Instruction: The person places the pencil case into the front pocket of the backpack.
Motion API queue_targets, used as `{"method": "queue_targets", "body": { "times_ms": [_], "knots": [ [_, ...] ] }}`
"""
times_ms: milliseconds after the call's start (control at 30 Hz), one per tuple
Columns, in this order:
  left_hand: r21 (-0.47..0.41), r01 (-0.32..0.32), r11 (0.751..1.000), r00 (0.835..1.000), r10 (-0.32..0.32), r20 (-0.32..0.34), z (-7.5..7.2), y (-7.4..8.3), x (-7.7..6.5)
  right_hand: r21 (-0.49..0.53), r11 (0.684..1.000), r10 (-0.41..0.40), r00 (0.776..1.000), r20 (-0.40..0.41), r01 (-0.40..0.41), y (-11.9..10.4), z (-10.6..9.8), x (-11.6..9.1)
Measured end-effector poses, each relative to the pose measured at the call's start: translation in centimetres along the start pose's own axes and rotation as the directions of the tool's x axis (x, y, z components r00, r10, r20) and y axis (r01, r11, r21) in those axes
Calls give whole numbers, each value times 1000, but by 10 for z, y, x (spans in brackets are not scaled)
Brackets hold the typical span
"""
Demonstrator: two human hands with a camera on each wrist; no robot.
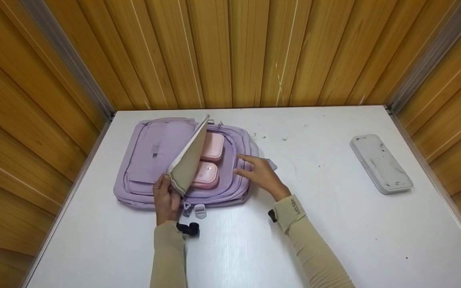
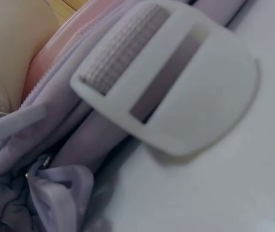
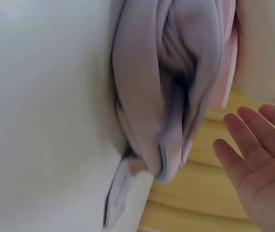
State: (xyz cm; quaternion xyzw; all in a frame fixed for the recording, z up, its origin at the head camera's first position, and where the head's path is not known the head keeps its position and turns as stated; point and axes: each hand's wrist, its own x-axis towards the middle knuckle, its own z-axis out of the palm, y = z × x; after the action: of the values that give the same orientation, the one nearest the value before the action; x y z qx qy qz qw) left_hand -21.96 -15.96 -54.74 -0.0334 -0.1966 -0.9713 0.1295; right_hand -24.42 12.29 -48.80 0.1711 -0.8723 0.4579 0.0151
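A lilac backpack [image 1: 142, 140] lies flat on the white table, its front panel [image 1: 188, 162] lifted so the cream lining faces right. My left hand [image 1: 166, 202] pinches the near corner of that panel, thumb on top. Inside the opened compartment sit two pink boxes, one [image 1: 213, 146] farther back and one [image 1: 207, 174] nearer, both partly covered by the panel. Over the bag's right end hovers my right hand [image 1: 262, 176], fingers spread and holding nothing. In the right wrist view its fingers [image 3: 256, 145] are extended beside the bag's folded fabric [image 3: 137, 72].
A white strap buckle [image 1: 200, 211] and zipper pulls [image 2: 62, 188] hang at the bag's near edge. Far to the right lies a smudged white oblong case [image 1: 382, 164]. Wood-patterned walls [image 1: 246, 52] enclose the table [image 1: 334, 240] at the back and sides.
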Motion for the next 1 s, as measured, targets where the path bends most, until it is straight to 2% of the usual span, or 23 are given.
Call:
{"method": "queue_targets", "body": {
  "times_ms": [167,500,700,1000],
  "knots": [
    [3,-5,1000,1000,5,19,-3,0,-1,1,999,33,996,-87,-33,16,-33,-11],
    [1,-23,1000,999,23,32,-3,-2,0,-91,981,148,966,-212,-170,53,-104,-38],
    [16,5,1000,1000,-5,12,-1,-1,-3,-116,962,214,945,-248,-248,77,-135,-58],
    [14,0,1000,1000,0,17,2,0,0,-116,933,297,911,-288,-341,99,-175,-87]
  ]
}}
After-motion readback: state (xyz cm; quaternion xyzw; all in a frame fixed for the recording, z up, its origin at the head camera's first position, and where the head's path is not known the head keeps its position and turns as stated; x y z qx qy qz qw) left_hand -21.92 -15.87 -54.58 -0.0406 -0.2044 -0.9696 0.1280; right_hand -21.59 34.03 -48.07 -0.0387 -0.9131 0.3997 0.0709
